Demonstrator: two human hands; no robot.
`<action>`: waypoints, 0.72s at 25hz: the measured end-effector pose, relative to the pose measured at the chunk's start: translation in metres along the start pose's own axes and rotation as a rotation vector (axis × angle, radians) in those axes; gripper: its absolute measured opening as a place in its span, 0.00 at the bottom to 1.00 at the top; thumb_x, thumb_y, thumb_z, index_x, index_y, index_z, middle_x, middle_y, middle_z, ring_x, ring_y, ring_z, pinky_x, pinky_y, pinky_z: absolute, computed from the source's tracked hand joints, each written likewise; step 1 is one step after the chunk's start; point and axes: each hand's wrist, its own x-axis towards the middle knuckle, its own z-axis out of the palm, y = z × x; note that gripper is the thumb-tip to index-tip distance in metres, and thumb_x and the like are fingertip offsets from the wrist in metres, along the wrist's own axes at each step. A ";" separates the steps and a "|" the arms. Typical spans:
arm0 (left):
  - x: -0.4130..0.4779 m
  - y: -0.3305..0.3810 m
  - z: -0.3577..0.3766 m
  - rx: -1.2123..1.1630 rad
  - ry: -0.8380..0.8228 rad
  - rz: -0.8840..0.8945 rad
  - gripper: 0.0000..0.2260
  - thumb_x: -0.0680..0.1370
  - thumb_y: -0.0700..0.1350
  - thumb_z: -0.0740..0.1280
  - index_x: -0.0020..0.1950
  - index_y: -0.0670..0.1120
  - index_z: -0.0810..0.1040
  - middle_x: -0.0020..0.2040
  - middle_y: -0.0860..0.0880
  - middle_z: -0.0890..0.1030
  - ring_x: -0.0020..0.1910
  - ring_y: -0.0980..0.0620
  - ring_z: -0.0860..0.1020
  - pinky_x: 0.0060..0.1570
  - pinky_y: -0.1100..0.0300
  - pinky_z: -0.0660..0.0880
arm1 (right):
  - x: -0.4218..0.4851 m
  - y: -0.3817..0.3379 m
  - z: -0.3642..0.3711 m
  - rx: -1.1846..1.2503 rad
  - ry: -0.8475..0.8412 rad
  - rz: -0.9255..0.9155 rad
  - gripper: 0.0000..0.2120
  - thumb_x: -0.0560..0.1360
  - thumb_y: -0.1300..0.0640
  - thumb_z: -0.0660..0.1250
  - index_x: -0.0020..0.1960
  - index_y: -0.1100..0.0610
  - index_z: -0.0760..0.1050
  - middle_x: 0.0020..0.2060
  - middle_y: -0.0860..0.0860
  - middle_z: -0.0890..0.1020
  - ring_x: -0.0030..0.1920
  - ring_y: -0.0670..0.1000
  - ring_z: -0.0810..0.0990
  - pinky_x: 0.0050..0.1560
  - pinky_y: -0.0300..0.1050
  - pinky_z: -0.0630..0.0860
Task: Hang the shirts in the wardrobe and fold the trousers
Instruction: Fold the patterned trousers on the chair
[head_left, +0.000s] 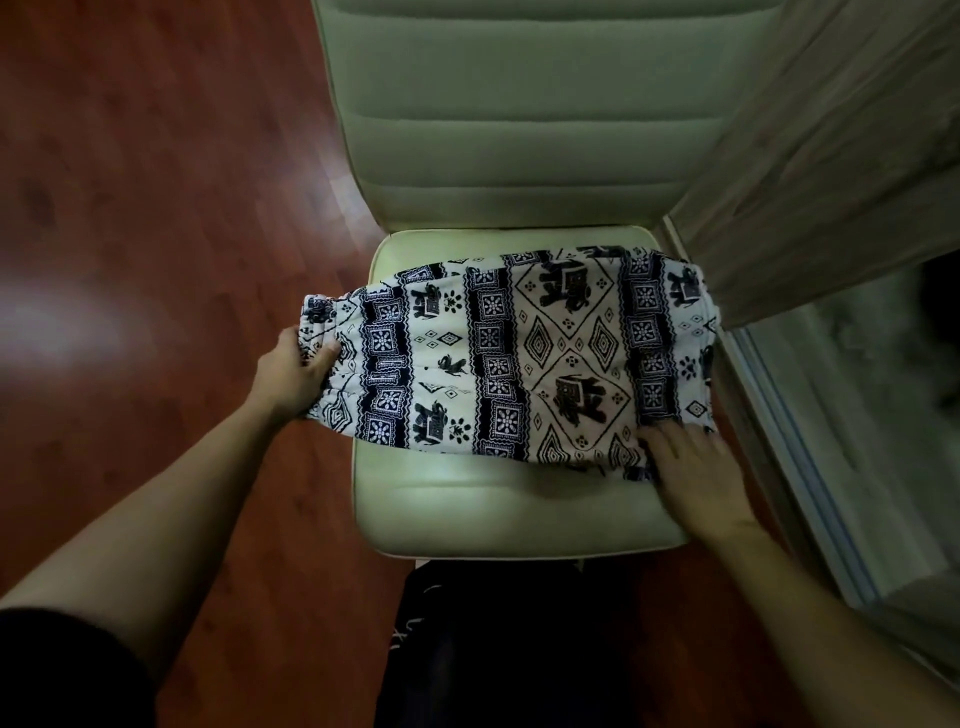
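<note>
White trousers with a dark blue elephant and diamond print (519, 353) lie folded across the seat of a pale green padded chair (467, 499). Their gathered cuff end hangs over the seat's left edge. My left hand (296, 371) grips that cuff end, thumb on top of the cloth. My right hand (696, 467) rests flat with spread fingers on the trousers' near right corner. No shirts are in view.
The chair's ribbed backrest (540, 104) rises behind the seat. Reddish wooden floor (156, 182) spreads to the left. A wood-grain panel (831, 171) and a pale sliding-door track (810, 467) stand close on the right. Dark clothing (498, 654) is below the seat's front edge.
</note>
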 end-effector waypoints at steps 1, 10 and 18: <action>0.000 -0.001 0.001 0.002 0.010 0.001 0.27 0.77 0.59 0.62 0.68 0.41 0.65 0.61 0.36 0.75 0.57 0.36 0.75 0.58 0.44 0.73 | -0.006 0.003 -0.006 0.025 -0.082 0.151 0.21 0.64 0.66 0.63 0.56 0.58 0.68 0.44 0.58 0.80 0.43 0.58 0.75 0.41 0.50 0.72; -0.004 -0.010 0.003 -0.258 -0.015 -0.022 0.27 0.75 0.54 0.68 0.71 0.47 0.64 0.52 0.43 0.78 0.38 0.51 0.77 0.37 0.58 0.74 | 0.000 -0.038 -0.023 0.887 -0.017 1.249 0.24 0.78 0.52 0.58 0.69 0.66 0.63 0.68 0.60 0.64 0.66 0.61 0.67 0.64 0.50 0.64; -0.009 -0.017 0.004 -0.325 -0.076 0.040 0.26 0.73 0.46 0.72 0.68 0.49 0.68 0.58 0.45 0.79 0.52 0.46 0.80 0.55 0.47 0.77 | -0.016 -0.012 -0.013 0.897 -0.027 1.160 0.43 0.64 0.63 0.75 0.72 0.58 0.56 0.69 0.59 0.65 0.69 0.61 0.65 0.71 0.54 0.59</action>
